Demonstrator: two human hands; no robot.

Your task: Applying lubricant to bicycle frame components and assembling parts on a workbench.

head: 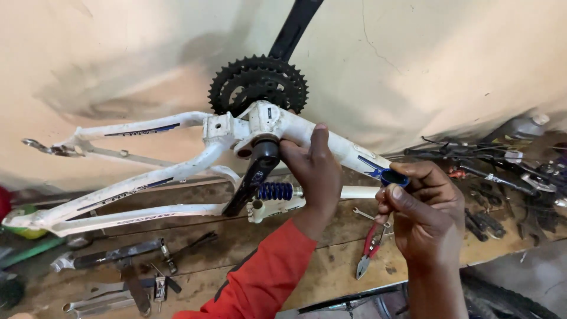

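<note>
Left hand point(313, 171): I've got it wrapped on the white bike frame point(177, 171) right at the black crank arm point(255, 177), fingers closed, bracing it so it won't roll.
Right hand point(422, 204): pinching a small blue cup point(394, 177) between thumb and fingers, just beside the frame tube.
Frame: lying sideways on the wooden bench point(331, 266), chainrings point(258, 84) up against the wall.
Room: red pliers point(369, 248) just beside my wrist; tools point(112, 266) crowd the left, parts the right edge.
</note>
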